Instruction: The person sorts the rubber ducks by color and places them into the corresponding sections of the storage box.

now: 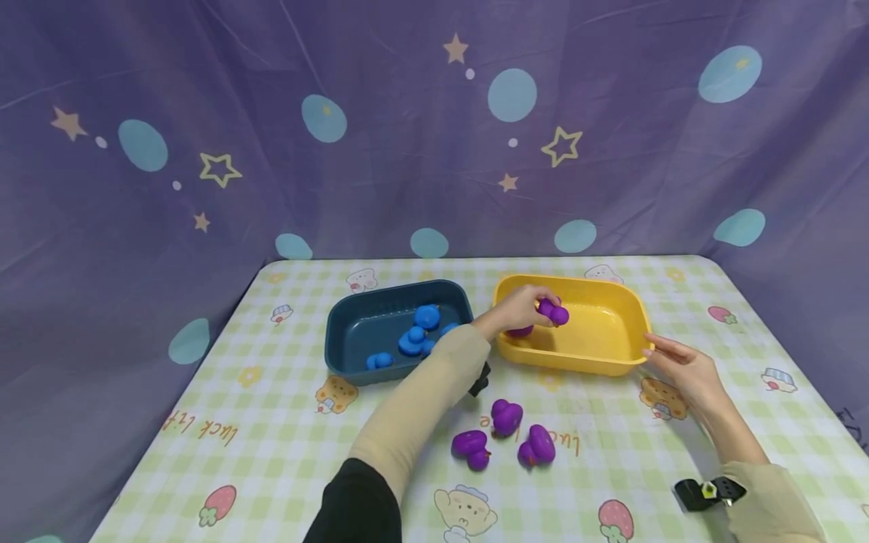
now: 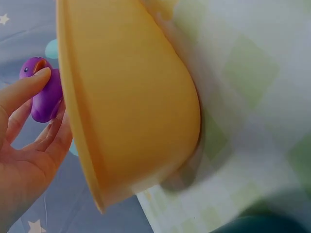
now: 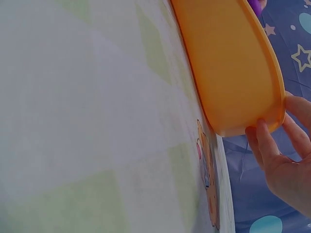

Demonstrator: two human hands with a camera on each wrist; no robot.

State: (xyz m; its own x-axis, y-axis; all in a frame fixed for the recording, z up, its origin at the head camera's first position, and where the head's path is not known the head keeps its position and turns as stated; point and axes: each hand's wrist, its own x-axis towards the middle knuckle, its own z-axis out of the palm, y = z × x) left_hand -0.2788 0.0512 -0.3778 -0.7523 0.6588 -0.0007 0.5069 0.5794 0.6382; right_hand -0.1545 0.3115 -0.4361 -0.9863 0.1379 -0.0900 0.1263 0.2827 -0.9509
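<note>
My left hand (image 1: 521,308) reaches over the left part of a yellow plastic tub (image 1: 600,368) and pinches a purple rubber duck (image 1: 554,312). The left wrist view shows the thumb across the front of that duck, just beyond the tub's rim. Inside the tub, partly hidden under the hand, lies another purple duck (image 1: 520,332). At the tub's right end my right hand (image 1: 687,371) holds the rim, its fingertips (image 3: 263,127) against the outer wall and other digits at the rim's edge. Three purple ducks (image 1: 506,418) lie on the cloth in front.
A dark teal tub (image 1: 349,373) stands left of the yellow one, with several blue rubber ducks (image 1: 414,341) in it, some hidden by my left forearm. A green-checked cloth (image 1: 271,445) covers the table. Behind it hangs a purple curtain (image 1: 407,151) with stars.
</note>
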